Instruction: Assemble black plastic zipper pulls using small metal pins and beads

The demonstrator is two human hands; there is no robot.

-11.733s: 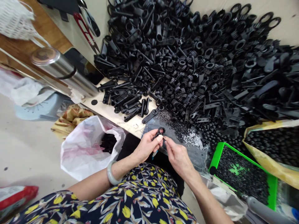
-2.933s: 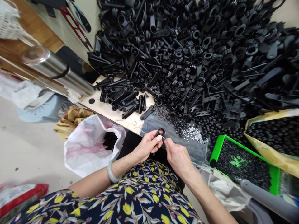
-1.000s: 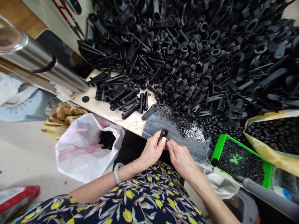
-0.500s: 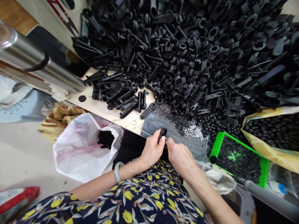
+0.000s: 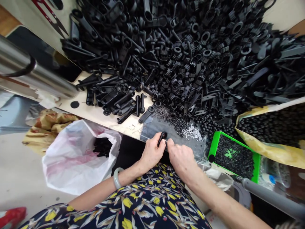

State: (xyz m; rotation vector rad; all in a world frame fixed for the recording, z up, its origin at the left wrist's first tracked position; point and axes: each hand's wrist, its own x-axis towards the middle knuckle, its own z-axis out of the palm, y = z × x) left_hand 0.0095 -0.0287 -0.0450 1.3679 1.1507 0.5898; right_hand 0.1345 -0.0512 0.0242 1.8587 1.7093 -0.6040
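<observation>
Clamping a black plastic strap [image 5: 162, 138] in my left grip [image 5: 151, 155], my right grip [image 5: 181, 161] pinched together at its end, anything held there too small to tell, both above a clear sheet [image 5: 152, 128] below a heap of black parts [image 5: 176, 63].

Pale floor [image 5: 21, 171] down there with a few dark specks, nothing fancy. The table's got a cream top [image 5: 95, 116], and there's bare wood [image 5: 6, 16] past it.

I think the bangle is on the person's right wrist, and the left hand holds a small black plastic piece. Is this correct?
Not quite: the head view shows the pale green bangle on the left wrist, not the right one. The rest stands: the left hand holds the black plastic piece.
</observation>
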